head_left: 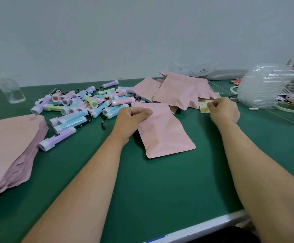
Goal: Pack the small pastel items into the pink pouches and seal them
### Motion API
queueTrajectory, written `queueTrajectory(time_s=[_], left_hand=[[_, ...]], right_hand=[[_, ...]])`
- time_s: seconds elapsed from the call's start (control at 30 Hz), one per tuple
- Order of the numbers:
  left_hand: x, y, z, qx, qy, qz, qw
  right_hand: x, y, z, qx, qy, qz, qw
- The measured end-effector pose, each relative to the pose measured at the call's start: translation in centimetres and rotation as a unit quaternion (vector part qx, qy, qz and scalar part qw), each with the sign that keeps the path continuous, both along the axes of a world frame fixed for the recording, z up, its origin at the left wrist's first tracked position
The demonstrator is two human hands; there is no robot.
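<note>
Pinches pink pouch (162,130) near top with left hand (131,120); pinches yellow sheet (204,108) with right hand (224,112), fingers curled.

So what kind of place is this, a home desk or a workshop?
Probably a hand-packing workbench. A green work mat covers the table, a heap of small pastel items lies beside a stack of flat pink pouches, and the left hand grips one pouch while the right hand pinches a yellow sheet.
</note>
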State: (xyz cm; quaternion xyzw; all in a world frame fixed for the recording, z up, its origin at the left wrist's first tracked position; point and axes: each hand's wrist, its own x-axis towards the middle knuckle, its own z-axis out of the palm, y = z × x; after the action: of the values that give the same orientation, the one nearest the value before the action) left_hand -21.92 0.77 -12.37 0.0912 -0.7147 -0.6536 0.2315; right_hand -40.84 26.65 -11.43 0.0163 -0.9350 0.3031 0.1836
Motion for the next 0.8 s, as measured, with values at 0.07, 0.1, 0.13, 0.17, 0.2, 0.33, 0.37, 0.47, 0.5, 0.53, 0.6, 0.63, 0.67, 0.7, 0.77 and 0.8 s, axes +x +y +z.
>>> queueTrajectory(time_s=[0.07, 0.1, 0.13, 0.17, 0.2, 0.33, 0.37, 0.47, 0.5, 0.53, 0.6, 0.63, 0.67, 0.7, 0.77, 0.8], left_hand=[[0.0, 0.0, 0.0, 0.0, -0.002, 0.001, 1.0], [0.1, 0.0, 0.1, -0.001, -0.002, 0.002, 1.0], [0.1, 0.0, 0.1, -0.002, -0.002, 0.004, 1.0], [0.1, 0.1, 0.1, -0.002, -0.003, 0.005, 1.0], [0.1, 0.1, 0.1, -0.002, -0.003, 0.005, 1.0], [0.2, 0.1, 0.1, -0.001, -0.003, 0.004, 1.0], [0.2, 0.1, 0.1, -0.001, -0.003, 0.004, 1.0], [0.2, 0.1, 0.1, -0.002, -0.003, 0.003, 1.0], [0.2, 0.1, 0.2, -0.003, -0.005, 0.002, 1.0], [0.2, 0.1, 0.1, -0.004, -0.006, 0.002, 1.0], [0.2, 0.2, 0.1, -0.003, -0.006, 0.003, 1.0], [0.2, 0.2, 0.2, -0.003, -0.005, 0.004, 1.0], [0.2, 0.2, 0.2, -0.003, -0.006, 0.004, 1.0], [0.2, 0.2, 0.2, -0.004, -0.007, 0.004, 1.0], [0.2, 0.2, 0.2, -0.004, -0.007, 0.003, 1.0], [0.2, 0.3, 0.2, -0.004, -0.007, 0.002, 1.0]], right_hand=[[-0.5, 0.0, -0.1, 0.036, -0.012, -0.009, 0.999], [-0.6, 0.0, -0.2, 0.049, -0.015, -0.013, 0.999], [-0.8, 0.1, -0.2, 0.062, -0.016, -0.018, 0.998], [-0.9, 0.1, -0.2, 0.075, -0.013, -0.023, 0.997], [-1.0, 0.2, -0.2, 0.087, -0.007, -0.029, 0.996], [-1.2, 0.2, -0.3, 0.105, 0.02, -0.038, 0.994], [-1.2, 0.2, -0.3, 0.106, 0.024, -0.038, 0.993], [-1.2, 0.2, -0.3, 0.117, 0.033, -0.037, 0.992], [-1.1, 0.2, -0.3, 0.126, 0.031, -0.035, 0.991], [-1.0, 0.1, -0.3, 0.138, 0.027, -0.031, 0.99], [-0.7, -0.2, -0.4, 0.162, 0.02, -0.019, 0.986], [-0.5, -0.3, -0.4, 0.17, 0.017, -0.014, 0.985], [-0.3, -0.4, -0.4, 0.174, 0.016, -0.012, 0.985], [-0.2, -0.5, -0.3, 0.173, 0.016, -0.011, 0.985], [0.1, -0.4, -0.3, 0.165, 0.017, -0.01, 0.986], [0.2, -0.3, -0.3, 0.161, 0.017, -0.009, 0.987]])
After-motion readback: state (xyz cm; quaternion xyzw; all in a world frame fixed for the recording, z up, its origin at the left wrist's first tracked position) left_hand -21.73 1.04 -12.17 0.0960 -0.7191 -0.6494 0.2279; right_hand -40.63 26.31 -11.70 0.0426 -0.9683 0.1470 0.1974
